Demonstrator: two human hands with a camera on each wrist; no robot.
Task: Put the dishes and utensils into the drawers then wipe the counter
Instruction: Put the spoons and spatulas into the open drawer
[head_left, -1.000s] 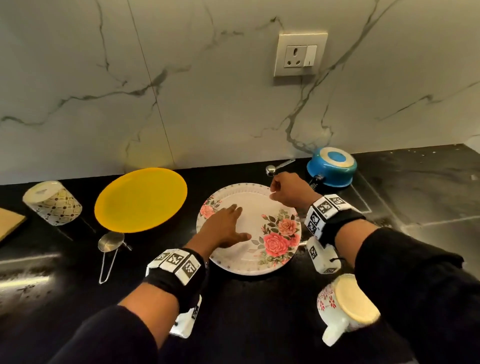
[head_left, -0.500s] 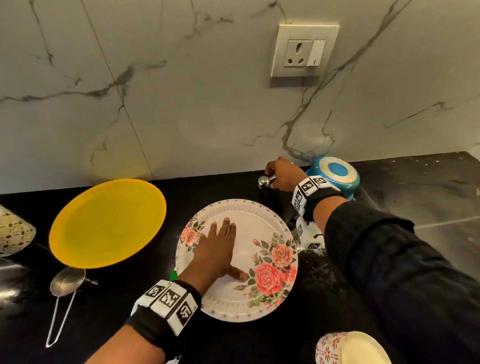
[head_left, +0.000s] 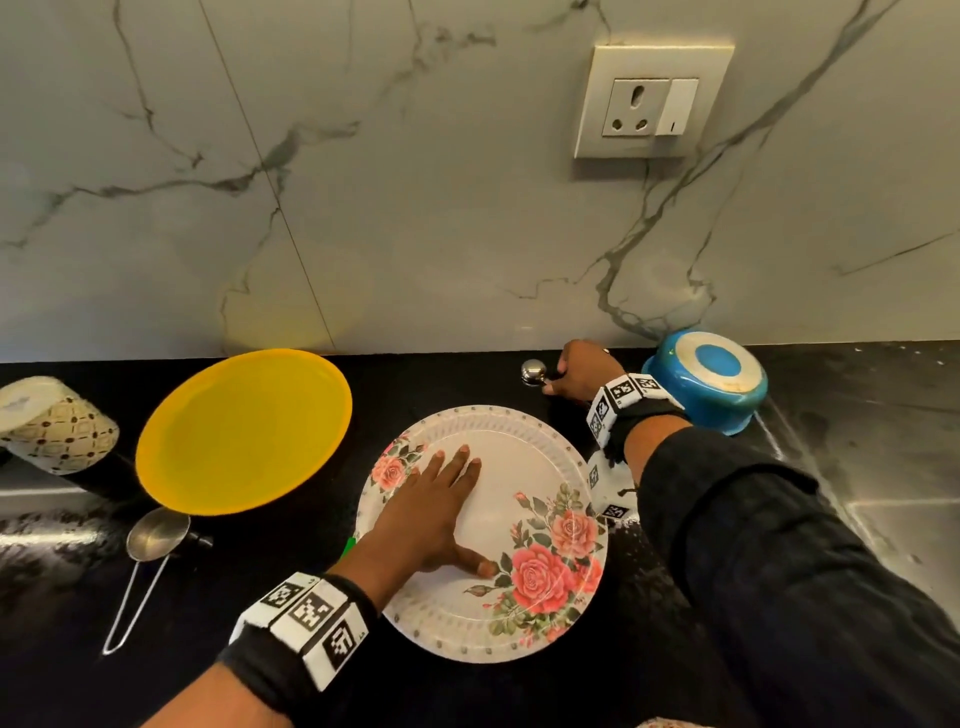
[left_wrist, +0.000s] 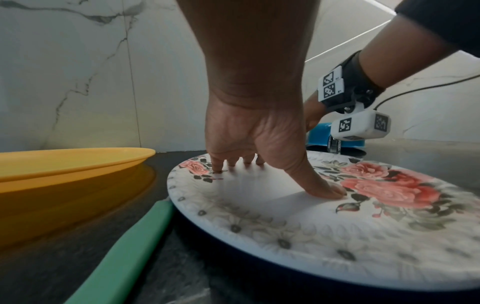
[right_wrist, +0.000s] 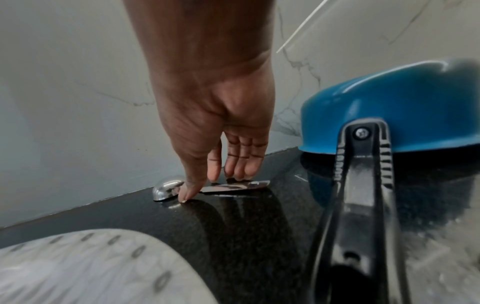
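A white floral plate (head_left: 524, 467) (left_wrist: 285, 222) lies on the black counter (head_left: 649, 597). My left hand (head_left: 447, 509) (left_wrist: 259, 144) presses flat on it, fingers straight and thumb spread. A steel spoon (head_left: 533, 372) (right_wrist: 166, 188) lies bowl-down by the wall. My right hand (head_left: 582, 369) (right_wrist: 207, 176) pinches its handle, thumb in front and fingers behind. The spoon still touches the counter. To the left is a yellow plate (head_left: 244, 431) (left_wrist: 64, 162). A blue saucepan (head_left: 711, 379) (right_wrist: 389, 107) sits upside down right of my right hand, its black handle (right_wrist: 363, 185) pointing toward me.
A small steel scoop (head_left: 156, 540) with a wire handle lies front left. A patterned cup (head_left: 57, 426) lies on its side at the far left. A green strip (left_wrist: 124, 246) pokes out from under the floral plate. The marble wall carries a socket (head_left: 652, 101).
My right hand went from the floral plate's far rim back to the spoon and settled on its handle. The left hand stayed flat on the plate. The view moved closer.
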